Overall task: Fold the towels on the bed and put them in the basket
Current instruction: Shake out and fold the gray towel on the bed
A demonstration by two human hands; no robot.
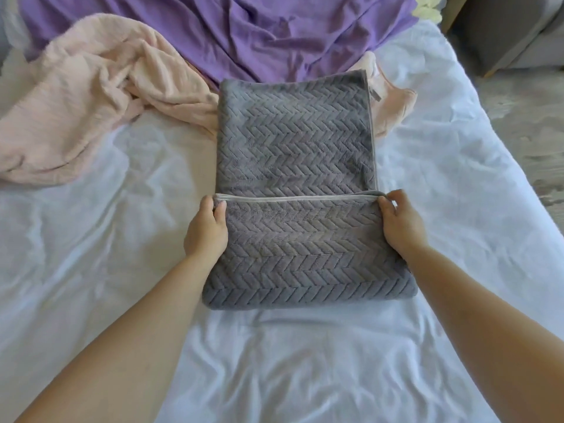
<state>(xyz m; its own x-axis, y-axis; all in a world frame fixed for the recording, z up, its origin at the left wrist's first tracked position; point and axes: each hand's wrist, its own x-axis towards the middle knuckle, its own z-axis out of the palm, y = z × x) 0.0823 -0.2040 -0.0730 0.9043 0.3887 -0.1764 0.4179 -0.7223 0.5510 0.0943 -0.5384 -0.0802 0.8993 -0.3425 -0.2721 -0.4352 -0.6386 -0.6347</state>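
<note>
Our left hand (206, 230) and right hand (399, 224) each pinch a corner of the folded-over edge of the grey towel (293, 141), which lies on the bed (91, 239) and looks soft, thick and floppy, so we hold both corners.

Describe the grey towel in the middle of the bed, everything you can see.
The grey towel is plush, with a raised herringbone pattern and a paler hem. It lies flat on the white bed sheet, long and narrow. Its near part is folded over itself, the hem running straight across. The left hand and right hand each pinch one corner of that flap. Its far end overlaps a pink towel, and a small tag shows at the far right corner.
</note>
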